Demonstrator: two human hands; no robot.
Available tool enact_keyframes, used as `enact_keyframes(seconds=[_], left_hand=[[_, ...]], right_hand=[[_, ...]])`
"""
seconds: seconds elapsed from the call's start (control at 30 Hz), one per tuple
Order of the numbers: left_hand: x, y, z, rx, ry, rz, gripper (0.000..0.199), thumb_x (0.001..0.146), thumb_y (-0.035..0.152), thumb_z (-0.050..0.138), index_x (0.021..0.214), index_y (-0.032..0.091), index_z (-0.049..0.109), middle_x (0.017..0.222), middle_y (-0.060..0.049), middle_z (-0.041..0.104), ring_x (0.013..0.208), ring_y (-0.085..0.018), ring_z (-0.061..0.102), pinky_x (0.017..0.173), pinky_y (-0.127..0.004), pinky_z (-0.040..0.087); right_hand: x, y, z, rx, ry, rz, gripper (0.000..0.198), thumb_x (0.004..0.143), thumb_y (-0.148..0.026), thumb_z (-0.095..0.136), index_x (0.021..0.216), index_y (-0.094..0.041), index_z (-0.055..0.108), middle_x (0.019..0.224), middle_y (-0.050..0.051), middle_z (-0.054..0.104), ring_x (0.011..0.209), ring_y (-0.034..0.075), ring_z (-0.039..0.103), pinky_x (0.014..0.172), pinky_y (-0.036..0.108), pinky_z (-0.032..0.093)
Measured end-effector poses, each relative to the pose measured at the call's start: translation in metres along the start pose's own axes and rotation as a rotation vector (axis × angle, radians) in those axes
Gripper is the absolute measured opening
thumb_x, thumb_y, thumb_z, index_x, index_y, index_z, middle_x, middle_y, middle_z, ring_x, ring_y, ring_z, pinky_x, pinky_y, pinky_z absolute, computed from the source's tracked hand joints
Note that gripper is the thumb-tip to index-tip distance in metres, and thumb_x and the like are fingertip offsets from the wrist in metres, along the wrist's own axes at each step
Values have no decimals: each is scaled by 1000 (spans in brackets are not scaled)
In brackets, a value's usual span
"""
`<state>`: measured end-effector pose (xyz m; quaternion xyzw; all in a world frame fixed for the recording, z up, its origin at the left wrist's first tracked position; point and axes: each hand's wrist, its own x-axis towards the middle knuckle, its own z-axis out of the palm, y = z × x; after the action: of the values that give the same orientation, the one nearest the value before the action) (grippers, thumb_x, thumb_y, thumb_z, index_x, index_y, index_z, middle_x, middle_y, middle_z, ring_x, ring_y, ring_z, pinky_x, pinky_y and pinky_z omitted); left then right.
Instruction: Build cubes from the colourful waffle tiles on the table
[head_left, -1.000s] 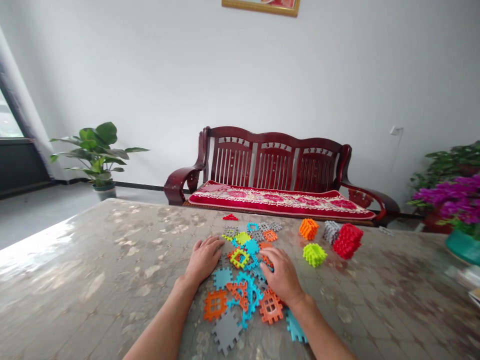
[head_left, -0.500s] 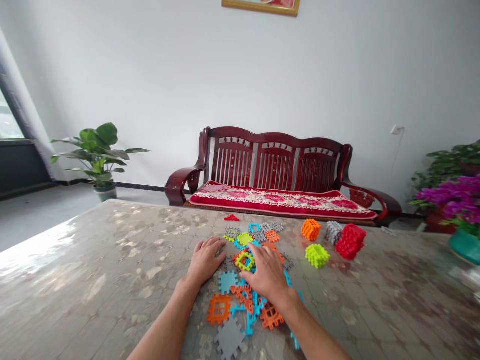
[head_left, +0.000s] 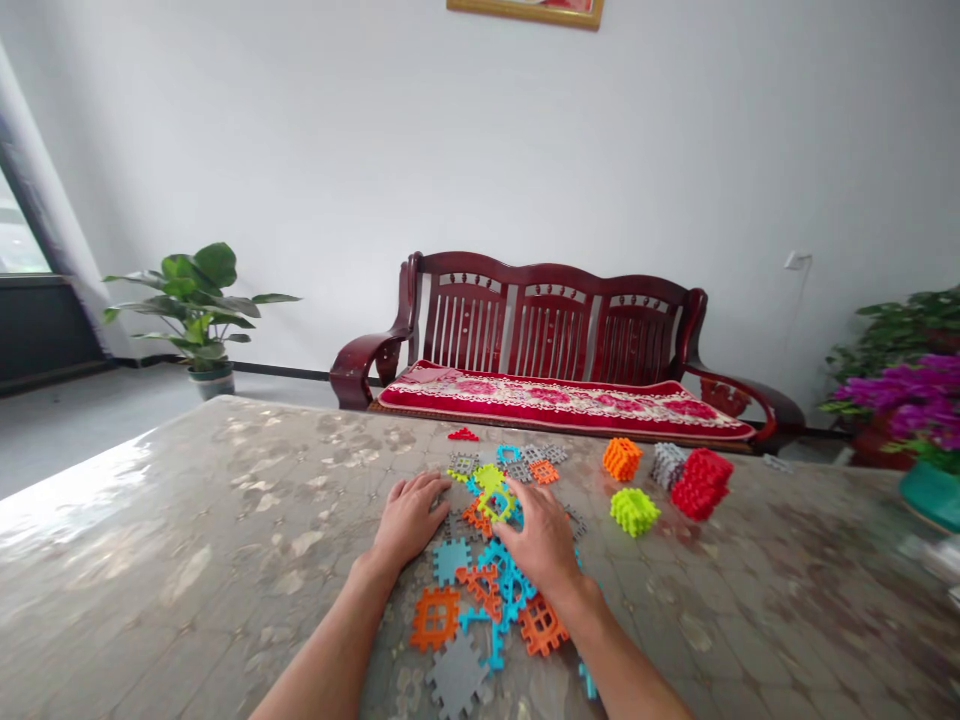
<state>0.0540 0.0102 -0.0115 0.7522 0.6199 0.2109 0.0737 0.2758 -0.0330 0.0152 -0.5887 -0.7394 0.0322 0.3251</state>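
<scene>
Watching, I see the right hand (head_left: pixel 543 532) pinching the yellow-green square piece (head_left: pixel 486 506) between thumb and fingers, at lower centre of the frame; the left hand (head_left: pixel 407 515) lies loosely spread.

A: What material is the lime-green square frame piece with toothed edges (head_left: pixel 486 500)?
B: It looks like plastic, slightly glossy. The flat grey toothed square (head_left: pixel 458 677) at the near side seems plastic also, smooth and rather matt.
A: And the grey-brown patterned tabletop (head_left: pixel 262 590)?
B: Smooth and glossy, with bright reflections at left.
A: The dark red-brown slatted bench (head_left: pixel 551 270) on the far side?
B: Polished wood, I believe. Its long red-and-white patterned cover (head_left: pixel 555 398) appears to be matt cloth.
</scene>
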Motion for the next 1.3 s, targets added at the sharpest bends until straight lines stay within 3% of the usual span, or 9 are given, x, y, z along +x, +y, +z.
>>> enact_keyframes(seconds=[0.1, 0.23, 0.43, 0.63, 1.07, 1.17, 1.3], left_hand=[[1, -2, 0, -1, -4, 8, 38, 88, 33, 49, 123, 31, 63, 143, -3, 56, 136, -24, 46, 115, -50, 27], [2, -5, 2, -2, 11, 24, 37, 88, 35, 49, 122, 31, 63, 142, -3, 57, 135, -24, 47, 114, -48, 29], [2, -6, 3, 6, 43, 40, 37, 88, 35, 49, 121, 31, 65, 140, -3, 59, 133, -23, 49, 113, -45, 31], [2, -6, 2, 9, 37, 38, 38, 88, 34, 48, 122, 31, 64, 141, -3, 58, 133, -23, 49, 114, -46, 31], [3, -7, 3, 8, 26, 32, 38, 88, 34, 48, 122, 30, 65, 141, -3, 58, 133, -23, 49, 114, -46, 30], [2, -7, 3, 5, 33, 30, 37, 88, 35, 49, 121, 31, 65, 141, -3, 58, 133, -23, 49, 114, -46, 30], [1, -6, 4, -4, 45, 26, 37, 87, 34, 50, 120, 32, 65, 140, -2, 59, 133, -23, 50, 114, -45, 30]], right_hand=[[6, 12, -12, 121, 97, 73, 54, 76, -26, 64, 129, -23, 59, 123, 7, 68, 113, 24, 61, 100, 38, 46], [16, 49, -44, 213, 214, 213, 56, 79, -39, 59, 131, -21, 56, 124, 9, 67, 107, 24, 65, 95, 38, 50], [0, 114, -96, -170, 352, 430, 55, 81, -46, 57, 129, -20, 58, 116, 12, 69, 104, 28, 64, 89, 38, 47], [-26, 137, -102, -321, 309, 574, 56, 84, -49, 51, 131, -19, 57, 116, 14, 69, 101, 30, 64, 83, 38, 47], [-25, 138, -94, -428, 201, 547, 55, 84, -48, 51, 131, -21, 57, 113, 14, 70, 97, 30, 65, 78, 38, 47], [-25, 137, -95, -438, 251, 503, 54, 83, -47, 51, 129, -19, 59, 113, 15, 70, 100, 31, 63, 81, 39, 46], [-21, 134, -90, -351, 362, 338, 48, 83, -42, 48, 120, -16, 64, 114, 14, 69, 104, 30, 61, 90, 41, 45]])
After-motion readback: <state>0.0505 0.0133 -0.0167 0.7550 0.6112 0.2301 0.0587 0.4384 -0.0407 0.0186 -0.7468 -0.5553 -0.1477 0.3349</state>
